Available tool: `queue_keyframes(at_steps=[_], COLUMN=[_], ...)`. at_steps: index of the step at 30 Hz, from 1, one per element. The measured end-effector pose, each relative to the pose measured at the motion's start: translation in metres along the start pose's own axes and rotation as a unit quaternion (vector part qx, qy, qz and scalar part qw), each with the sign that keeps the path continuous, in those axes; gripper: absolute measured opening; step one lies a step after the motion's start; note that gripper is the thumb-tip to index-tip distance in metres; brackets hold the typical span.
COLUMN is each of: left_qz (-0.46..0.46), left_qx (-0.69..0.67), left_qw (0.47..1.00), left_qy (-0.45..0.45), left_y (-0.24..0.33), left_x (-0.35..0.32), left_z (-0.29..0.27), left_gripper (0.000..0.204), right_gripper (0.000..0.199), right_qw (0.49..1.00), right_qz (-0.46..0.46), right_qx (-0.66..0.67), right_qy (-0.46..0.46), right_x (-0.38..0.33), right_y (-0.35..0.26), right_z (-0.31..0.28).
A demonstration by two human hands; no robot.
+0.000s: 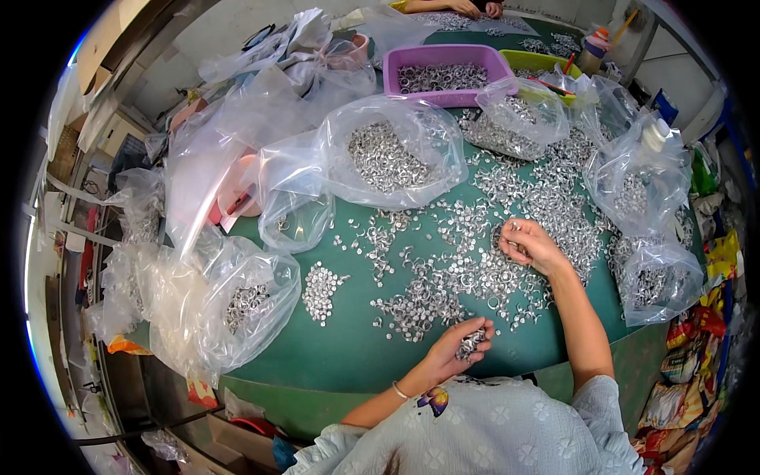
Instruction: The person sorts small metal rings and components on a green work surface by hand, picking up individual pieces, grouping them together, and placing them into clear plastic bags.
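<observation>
Nearest, the left hand (453,348) curls its fingers around a clutch of small silver metal rings (473,343), near the green surface's (340,356) front edge. Beyond, loose rings lie scattered and heaped; the right hand (532,245) bends its fingers over them, whether gripping any I cannot tell. Farther back sit a clear plastic bag (446,150) and a purple basin (453,99), both holding metal pieces.

The person wears a pale grey-blue, crinkled fabric top (499,427) with embossed clover-like shapes, loose short sleeves (598,396), a purple-and-yellow butterfly-shaped motif (433,401), and a thin, light-coloured bracelet (399,391).
</observation>
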State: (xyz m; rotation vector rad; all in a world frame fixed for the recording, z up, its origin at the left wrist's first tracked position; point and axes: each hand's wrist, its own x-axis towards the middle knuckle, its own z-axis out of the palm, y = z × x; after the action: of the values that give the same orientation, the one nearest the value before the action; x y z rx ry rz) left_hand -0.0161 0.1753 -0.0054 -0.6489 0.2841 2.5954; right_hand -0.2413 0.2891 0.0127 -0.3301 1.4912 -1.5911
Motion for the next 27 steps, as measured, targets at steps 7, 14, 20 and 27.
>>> queue_keyframes(at_steps=[7, 14, 20, 27], left_qz=[0.001, -0.003, -0.001, 0.001], left_qx=[-0.003, -0.012, 0.000, 0.001], left_qw=[1.000, 1.000, 1.000, 1.000], left_qy=[-0.001, -0.003, -0.009, 0.001], left_y=[0.000, 0.000, 0.000, 0.001], left_x=[0.001, 0.001, 0.002, 0.001], left_z=[-0.003, -0.003, 0.000, 0.000], left_gripper=[0.018, 0.018, 0.017, 0.016], right_gripper=[0.026, 0.026, 0.020, 0.020], right_qw=[0.701, 0.795, 0.694, 0.820], right_qz=[-0.033, -0.135, -0.127, -0.093], right_qx=[-0.689, -0.568, -0.675, -0.552], right_qy=[0.181, 0.163, 0.215, 0.118], right_x=[0.013, 0.006, 0.028, 0.041], right_y=[-0.003, -0.019, -0.003, 0.003], right_z=[0.002, 0.009, 0.034, 0.019])
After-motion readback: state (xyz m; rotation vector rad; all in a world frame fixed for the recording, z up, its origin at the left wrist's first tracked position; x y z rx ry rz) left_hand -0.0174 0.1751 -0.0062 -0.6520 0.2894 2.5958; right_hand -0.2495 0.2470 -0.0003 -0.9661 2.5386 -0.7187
